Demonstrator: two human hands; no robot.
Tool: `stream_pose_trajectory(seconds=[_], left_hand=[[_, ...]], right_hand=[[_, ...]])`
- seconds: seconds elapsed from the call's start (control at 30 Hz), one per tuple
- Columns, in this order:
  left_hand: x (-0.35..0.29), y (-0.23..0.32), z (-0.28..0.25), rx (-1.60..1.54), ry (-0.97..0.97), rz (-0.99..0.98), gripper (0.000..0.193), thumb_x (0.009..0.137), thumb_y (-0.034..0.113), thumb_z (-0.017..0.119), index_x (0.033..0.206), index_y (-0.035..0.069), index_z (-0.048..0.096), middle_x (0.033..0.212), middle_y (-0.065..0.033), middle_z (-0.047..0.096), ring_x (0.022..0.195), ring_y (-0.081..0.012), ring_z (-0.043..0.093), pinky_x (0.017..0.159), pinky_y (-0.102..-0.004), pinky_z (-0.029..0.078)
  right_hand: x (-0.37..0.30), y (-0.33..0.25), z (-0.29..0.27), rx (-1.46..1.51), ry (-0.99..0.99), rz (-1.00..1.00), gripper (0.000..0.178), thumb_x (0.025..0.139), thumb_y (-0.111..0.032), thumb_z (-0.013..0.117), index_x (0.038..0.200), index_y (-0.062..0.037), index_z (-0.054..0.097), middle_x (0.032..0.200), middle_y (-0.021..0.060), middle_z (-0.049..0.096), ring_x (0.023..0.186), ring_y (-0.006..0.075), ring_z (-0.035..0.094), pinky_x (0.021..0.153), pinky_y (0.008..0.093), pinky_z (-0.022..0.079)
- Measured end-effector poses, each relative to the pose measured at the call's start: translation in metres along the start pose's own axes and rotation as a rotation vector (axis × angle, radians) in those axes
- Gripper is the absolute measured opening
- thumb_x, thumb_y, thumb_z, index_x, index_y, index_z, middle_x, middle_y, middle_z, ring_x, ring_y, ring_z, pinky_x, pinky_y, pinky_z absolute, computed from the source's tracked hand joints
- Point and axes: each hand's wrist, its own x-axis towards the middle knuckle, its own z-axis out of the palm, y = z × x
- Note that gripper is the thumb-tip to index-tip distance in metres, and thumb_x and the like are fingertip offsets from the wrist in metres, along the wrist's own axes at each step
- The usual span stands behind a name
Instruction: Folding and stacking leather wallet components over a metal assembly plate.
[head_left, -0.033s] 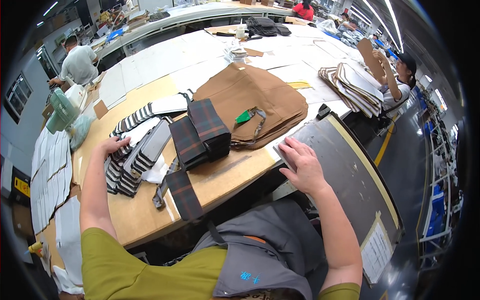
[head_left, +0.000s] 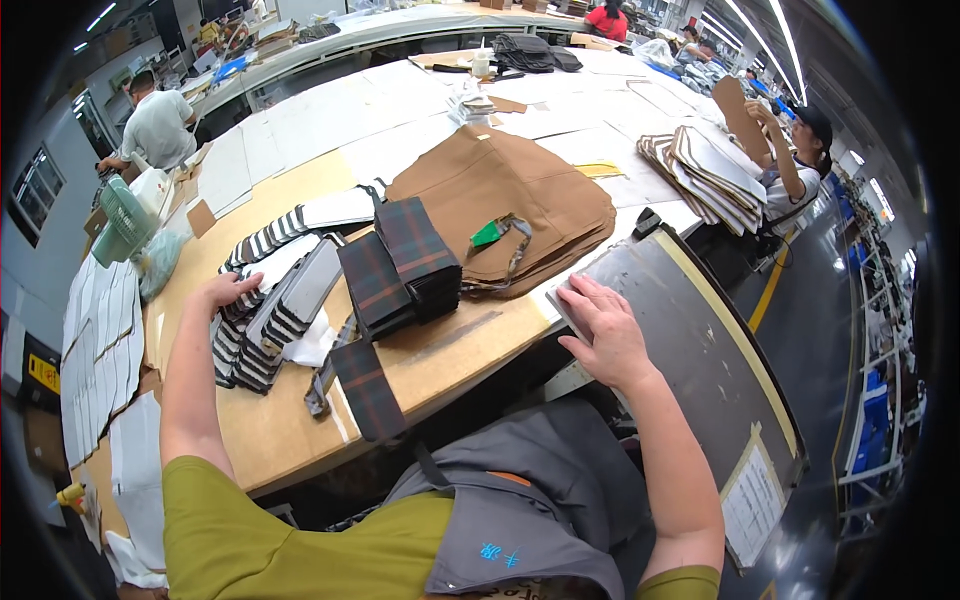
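My left hand (head_left: 232, 289) is at the left end of the stacked white and grey panels (head_left: 300, 290) with dark edges, fingers closed together on the edge of a white panel; some fingertips are hidden. My right hand (head_left: 603, 325) lies with fingers spread on the edge of a dark grey board (head_left: 690, 330), holding nothing. Between the hands stand two neat piles of dark plaid fabric pieces (head_left: 415, 245). One single plaid piece (head_left: 367, 390) lies at the table's front edge, beside a crumpled strap (head_left: 318, 392).
A pile of brown panels (head_left: 500, 190) lies behind the plaid pieces, with a green-tagged strap (head_left: 490, 233) on top. A green basket (head_left: 122, 222) stands far left. At the right, a person (head_left: 795, 165) holds a brown panel near stacked white panels (head_left: 705, 170).
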Motion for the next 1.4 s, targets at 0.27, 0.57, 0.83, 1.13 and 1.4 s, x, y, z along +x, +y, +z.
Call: stream_pose_trajectory(seconds=[0.27, 0.57, 0.83, 1.13, 1.4], left_hand=[[0.009, 0.012, 0.009, 0.278, 0.079, 0.08, 0.116, 0.061, 0.091, 0.063, 0.117, -0.011, 0.066, 0.118, -0.0265, 0.067, 0.113, -0.0353, 0.065, 0.095, -0.0396, 0.051], [-0.018, 0.04, 0.016, 0.345, 0.086, 0.08, 0.118, 0.059, 0.089, 0.067, 0.116, -0.014, 0.064, 0.119, -0.0272, 0.067, 0.114, -0.0352, 0.065, 0.095, -0.0393, 0.052], [-0.004, 0.025, 0.023, 0.366, 0.105, 0.112, 0.132, 0.052, 0.082, 0.078, 0.137, -0.014, 0.046, 0.135, -0.0301, 0.055, 0.126, -0.0376, 0.055, 0.106, -0.0416, 0.046], [-0.031, 0.054, 0.03, 0.455, 0.183, 0.122, 0.129, 0.048, 0.082, 0.08, 0.134, -0.01, 0.05, 0.139, -0.0272, 0.052, 0.129, -0.0368, 0.053, 0.107, -0.0425, 0.045], [-0.013, 0.063, 0.027, 0.375, 0.025, 0.054, 0.128, 0.045, 0.073, 0.087, 0.136, -0.008, 0.047, 0.135, -0.0249, 0.057, 0.129, -0.0336, 0.054, 0.11, -0.0441, 0.041]], right_hand=[[0.0, 0.0, 0.0, -0.007, 0.006, -0.012, 0.063, 0.078, -0.02, 0.077, 0.137, -0.0138, 0.054, 0.147, 0.0107, 0.05, 0.14, 0.0278, 0.042, 0.116, 0.0437, 0.031], [-0.001, 0.0, -0.001, 0.002, 0.003, 0.002, 0.063, 0.078, -0.019, 0.077, 0.137, -0.0132, 0.054, 0.148, 0.0105, 0.049, 0.14, 0.0276, 0.042, 0.116, 0.0442, 0.031], [0.001, -0.001, 0.0, 0.007, 0.011, -0.014, 0.061, 0.079, -0.02, 0.076, 0.136, -0.0127, 0.054, 0.147, 0.0112, 0.049, 0.14, 0.0278, 0.042, 0.116, 0.044, 0.031], [-0.001, 0.001, 0.0, 0.002, 0.019, -0.018, 0.062, 0.078, -0.019, 0.077, 0.135, -0.012, 0.055, 0.146, 0.0118, 0.05, 0.14, 0.0287, 0.042, 0.116, 0.044, 0.032], [-0.001, 0.0, 0.001, 0.014, 0.029, -0.01, 0.06, 0.078, -0.018, 0.077, 0.134, -0.0117, 0.056, 0.146, 0.0117, 0.051, 0.14, 0.0277, 0.042, 0.116, 0.0438, 0.032]])
